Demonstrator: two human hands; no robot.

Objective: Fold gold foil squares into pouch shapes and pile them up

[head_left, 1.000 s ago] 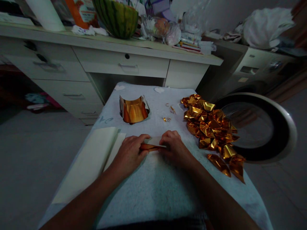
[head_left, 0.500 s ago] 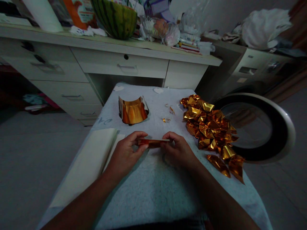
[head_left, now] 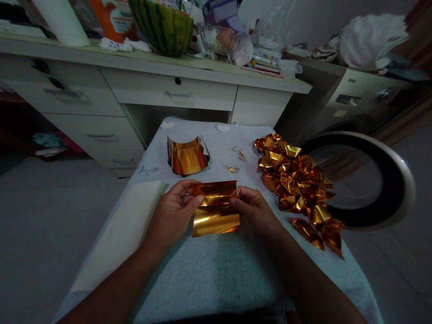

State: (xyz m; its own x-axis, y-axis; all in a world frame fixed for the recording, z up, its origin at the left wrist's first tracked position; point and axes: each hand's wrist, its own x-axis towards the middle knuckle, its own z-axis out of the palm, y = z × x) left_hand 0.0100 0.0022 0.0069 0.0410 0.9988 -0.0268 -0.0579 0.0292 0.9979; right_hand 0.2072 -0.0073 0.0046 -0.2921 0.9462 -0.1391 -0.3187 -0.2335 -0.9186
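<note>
Between my two hands is a sheet of shiny gold foil paper, its face tilted toward me and a crease running across it. My left hand pinches its left edge, thumb on the front. On the opposite edge, my right hand grips with the thumb over the front and fingers behind. A curved stack of gold foil sheets lies beyond my left hand. To the right sits a heap of folded gold foil pieces. Small gold scraps rest past my hands.
A pale cloth covers the table. White paper lies along its left side. Behind stands a white desk with drawers, bearing a cut watermelon and plastic bags. An open washing machine door borders the right side.
The foil sheet was edge-on as a thin strip between my hands; now it is opened out with its face toward me. Both hands keep hold of its sides.
</note>
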